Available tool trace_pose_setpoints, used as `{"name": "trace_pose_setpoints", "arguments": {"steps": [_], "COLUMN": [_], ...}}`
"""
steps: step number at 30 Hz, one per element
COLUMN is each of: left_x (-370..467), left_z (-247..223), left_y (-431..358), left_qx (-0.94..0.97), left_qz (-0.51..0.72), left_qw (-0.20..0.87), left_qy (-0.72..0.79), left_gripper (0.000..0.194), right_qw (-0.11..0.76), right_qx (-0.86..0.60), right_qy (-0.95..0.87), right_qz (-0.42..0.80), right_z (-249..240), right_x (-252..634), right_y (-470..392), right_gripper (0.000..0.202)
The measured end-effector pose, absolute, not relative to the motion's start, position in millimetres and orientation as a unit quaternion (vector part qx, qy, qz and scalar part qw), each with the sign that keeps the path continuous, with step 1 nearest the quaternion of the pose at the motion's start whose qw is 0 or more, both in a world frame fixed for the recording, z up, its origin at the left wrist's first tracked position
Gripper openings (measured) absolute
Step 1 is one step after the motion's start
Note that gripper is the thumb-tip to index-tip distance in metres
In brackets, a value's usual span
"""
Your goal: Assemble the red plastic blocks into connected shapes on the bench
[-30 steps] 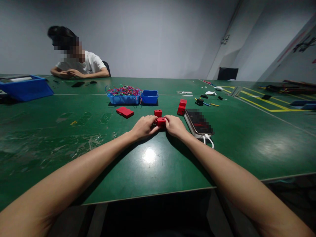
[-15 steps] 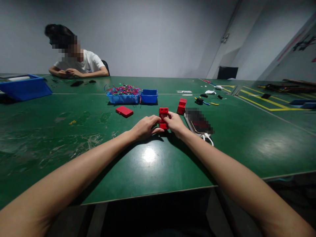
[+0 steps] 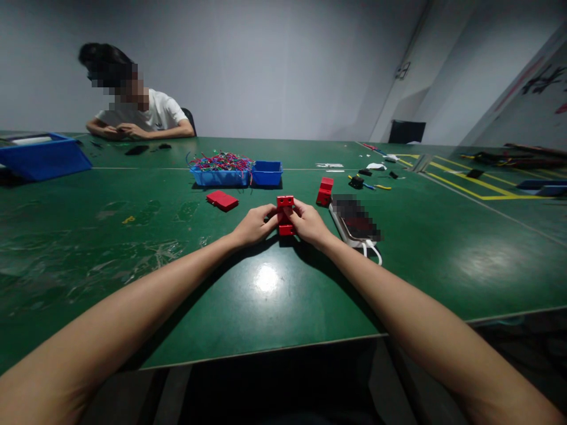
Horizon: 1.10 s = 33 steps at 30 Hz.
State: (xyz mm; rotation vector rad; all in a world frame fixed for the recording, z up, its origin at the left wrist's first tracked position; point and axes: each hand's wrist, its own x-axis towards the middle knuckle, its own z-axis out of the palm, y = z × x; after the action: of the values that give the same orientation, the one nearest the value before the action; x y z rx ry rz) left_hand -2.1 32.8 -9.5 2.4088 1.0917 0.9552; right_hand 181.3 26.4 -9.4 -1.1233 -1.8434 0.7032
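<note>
Between my two hands, a red block with two small dark holes near its top is held just above the green table. My left hand grips its left side, fingers and thumb closed on it. On the right side my right hand holds the same block, its thumb lying across the front. Another red block rests on the table beyond my right hand. A flat red piece lies beyond my left hand.
A phone with a white cable lies right of my right hand. Farther back are a tray of coloured wires, a small blue bin and black parts. A large blue bin and a seated person are at the left.
The held red block has moved slightly left and a little nearer. My right thumb now lies across its front, and my left thumb has moved up along its side.
</note>
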Motion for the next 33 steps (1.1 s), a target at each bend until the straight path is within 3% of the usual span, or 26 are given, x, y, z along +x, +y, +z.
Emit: {"name": "trace_pose_setpoints", "arguments": {"steps": [21,33], "left_x": [-2.6,-5.0], "left_z": [-10.0,-9.2], "left_y": [28.0,28.3], "left_qx": [0.848,0.852], "left_qz": [0.339,0.341], "left_qw": [0.102,0.121], "left_qy": [0.394,0.379], "left_gripper": [0.033,0.039], "right_qw": [0.407,0.399], "right_qx": [-0.443,-0.454], "right_qy": [-0.748,-0.735], "right_qz": [0.281,0.307], "right_z": [1.4,-3.4], "right_x": [176.7,179.2], "right_y": [19.0,21.7], "right_gripper": [0.04,0.042]}}
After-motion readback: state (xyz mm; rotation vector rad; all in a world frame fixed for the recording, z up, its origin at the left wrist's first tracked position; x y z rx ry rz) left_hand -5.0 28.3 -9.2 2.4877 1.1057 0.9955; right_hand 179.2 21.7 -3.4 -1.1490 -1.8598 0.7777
